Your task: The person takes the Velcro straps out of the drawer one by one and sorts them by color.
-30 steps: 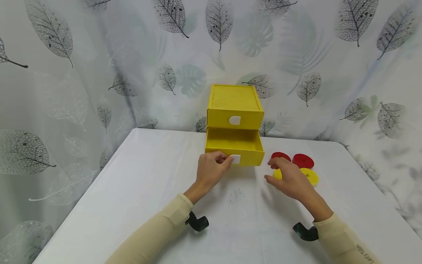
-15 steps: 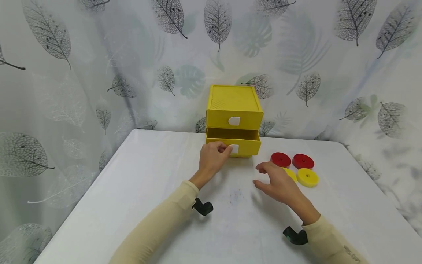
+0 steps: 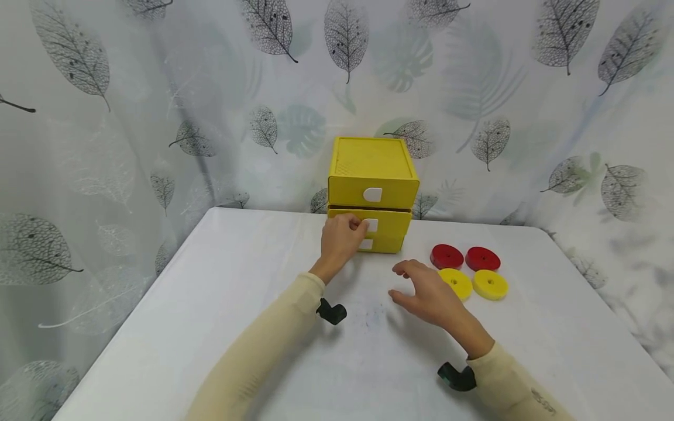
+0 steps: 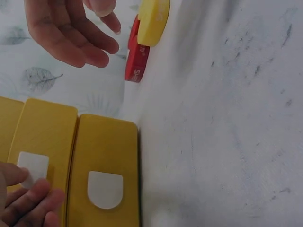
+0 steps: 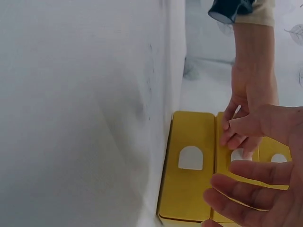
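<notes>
A small yellow drawer cabinet (image 3: 375, 159) stands at the back of the table, with white handles on its stacked drawers. My left hand (image 3: 339, 241) is at the middle drawer (image 3: 395, 225), pinching its white handle (image 4: 34, 165) between thumb and fingers. That drawer sits nearly flush, with a thin dark gap along its top. In the left wrist view, the bottom drawer (image 4: 106, 146) is flush too. My right hand (image 3: 429, 295) hovers over the table in front of the cabinet, fingers spread and loosely bent, holding nothing.
Right of the cabinet lie two red discs (image 3: 447, 257) (image 3: 482, 259) and two yellow discs (image 3: 456, 284) (image 3: 490, 285) with centre holes. A leaf-patterned curtain (image 3: 253, 105) hangs behind the white table (image 3: 210, 280).
The middle drawer has slid back from well out to almost flush, my left hand moving with it. My right hand has drifted left, away from the discs.
</notes>
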`<state>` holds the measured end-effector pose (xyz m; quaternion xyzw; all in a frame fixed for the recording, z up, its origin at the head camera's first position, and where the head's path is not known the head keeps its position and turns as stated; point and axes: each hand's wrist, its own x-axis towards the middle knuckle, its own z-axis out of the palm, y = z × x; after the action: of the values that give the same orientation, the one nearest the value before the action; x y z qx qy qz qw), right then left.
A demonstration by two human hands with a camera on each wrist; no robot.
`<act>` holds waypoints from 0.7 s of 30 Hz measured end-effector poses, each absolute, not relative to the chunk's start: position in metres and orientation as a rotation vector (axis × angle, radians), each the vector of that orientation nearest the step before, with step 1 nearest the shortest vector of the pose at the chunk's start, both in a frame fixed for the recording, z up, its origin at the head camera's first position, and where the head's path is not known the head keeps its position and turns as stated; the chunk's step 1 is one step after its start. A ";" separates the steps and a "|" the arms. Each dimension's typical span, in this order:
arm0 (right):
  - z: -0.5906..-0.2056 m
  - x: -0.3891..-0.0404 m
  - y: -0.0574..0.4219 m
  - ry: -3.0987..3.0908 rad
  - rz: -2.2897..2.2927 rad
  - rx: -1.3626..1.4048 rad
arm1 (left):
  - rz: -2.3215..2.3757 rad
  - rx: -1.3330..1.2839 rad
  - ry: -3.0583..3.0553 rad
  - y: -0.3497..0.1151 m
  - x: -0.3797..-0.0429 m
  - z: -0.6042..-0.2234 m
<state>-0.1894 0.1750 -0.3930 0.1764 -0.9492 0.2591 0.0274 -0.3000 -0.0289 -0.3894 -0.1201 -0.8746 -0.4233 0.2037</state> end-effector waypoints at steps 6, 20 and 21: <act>-0.401 -0.195 0.170 -2.987 0.785 0.580 | -1.152 -0.315 -2.433 -0.027 -0.309 -0.390; -0.407 -0.212 0.156 -2.997 0.892 0.652 | -1.124 -0.048 -2.636 -0.016 -0.301 -0.428; -0.407 -0.213 0.156 -2.992 0.890 0.652 | -1.204 -0.021 -2.613 -0.016 -0.301 -0.431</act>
<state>-0.2127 0.1555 -0.4071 0.2043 -0.9380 0.2790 -0.0238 -0.3009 -0.0158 -0.4305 -0.0072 -0.9003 -0.4147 0.1317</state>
